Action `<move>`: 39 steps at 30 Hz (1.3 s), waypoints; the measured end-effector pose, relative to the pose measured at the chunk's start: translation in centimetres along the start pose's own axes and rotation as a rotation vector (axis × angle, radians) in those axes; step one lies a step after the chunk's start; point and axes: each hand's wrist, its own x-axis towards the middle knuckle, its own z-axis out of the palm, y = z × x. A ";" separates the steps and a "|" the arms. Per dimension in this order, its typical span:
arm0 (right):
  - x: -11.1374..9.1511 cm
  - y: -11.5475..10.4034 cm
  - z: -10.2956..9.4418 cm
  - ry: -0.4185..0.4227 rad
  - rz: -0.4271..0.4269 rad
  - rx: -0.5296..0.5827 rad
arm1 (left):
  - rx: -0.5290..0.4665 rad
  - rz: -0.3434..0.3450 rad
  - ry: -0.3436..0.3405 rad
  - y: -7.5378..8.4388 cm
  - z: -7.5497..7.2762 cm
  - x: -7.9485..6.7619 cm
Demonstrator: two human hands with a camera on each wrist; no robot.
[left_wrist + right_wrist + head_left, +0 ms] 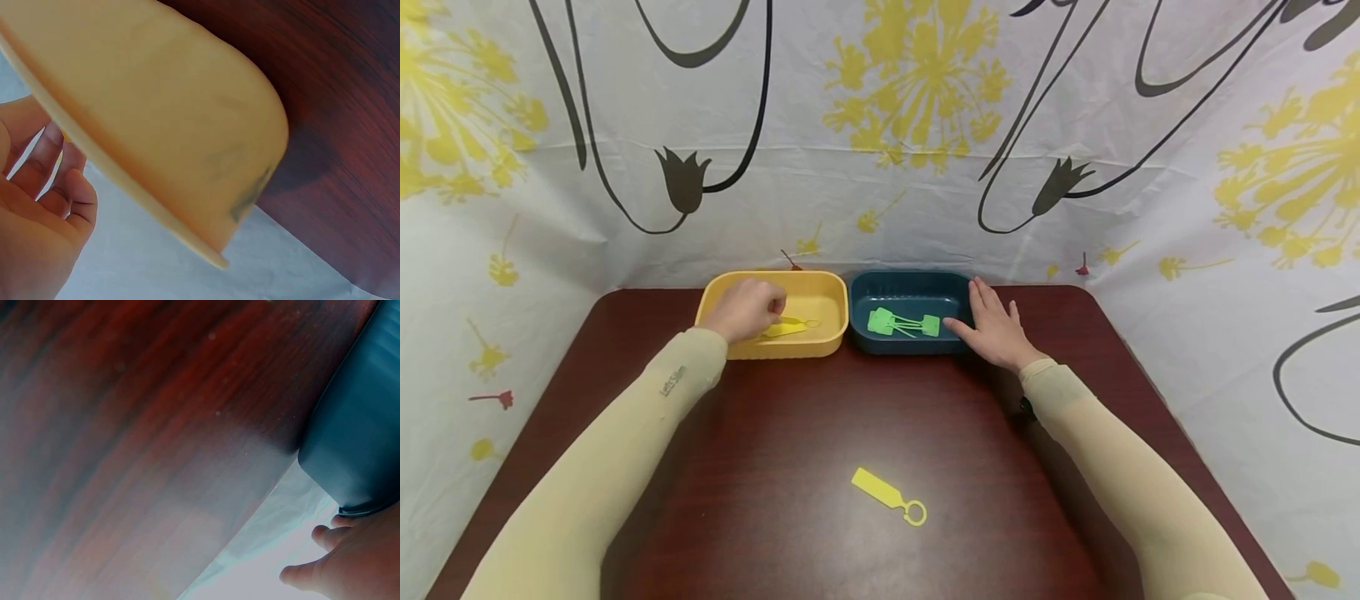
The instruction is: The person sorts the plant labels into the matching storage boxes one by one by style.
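Over the left part of the yellow tray (833, 310), my left hand (743, 310) has its fingers curled down. A sliver of yellow shows between those fingers in the left wrist view, where my left hand (37, 206) is beyond the tray's rim (125, 181); it looks like part of a pinched yellow tag, mostly hidden. Yellow tags (786, 327) lie in the tray beside the hand. My right hand (996, 327) rests with spread, extended fingers on the right rim of the dark blue tray (917, 343). Green tags (882, 321) with thin stems lie inside that tray.
A single yellow tag (878, 488) with a ring end lies on the dark red-brown table (805, 417), nearer the front. Both trays stand side by side at the table's back edge, against a white patterned cloth (820, 192).
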 end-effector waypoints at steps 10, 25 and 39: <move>-0.1 -0.2 -0.1 0.007 -0.007 0.004 | 0.068 -0.009 0.001 -1.7 0.4 0.7; 0.0 -0.1 -0.1 0.011 -0.011 -0.010 | 0.189 -0.048 -0.078 -2.5 1.1 0.9; -0.1 0.0 0.0 0.010 -0.004 0.001 | 0.172 -0.046 -0.112 -2.5 1.4 0.8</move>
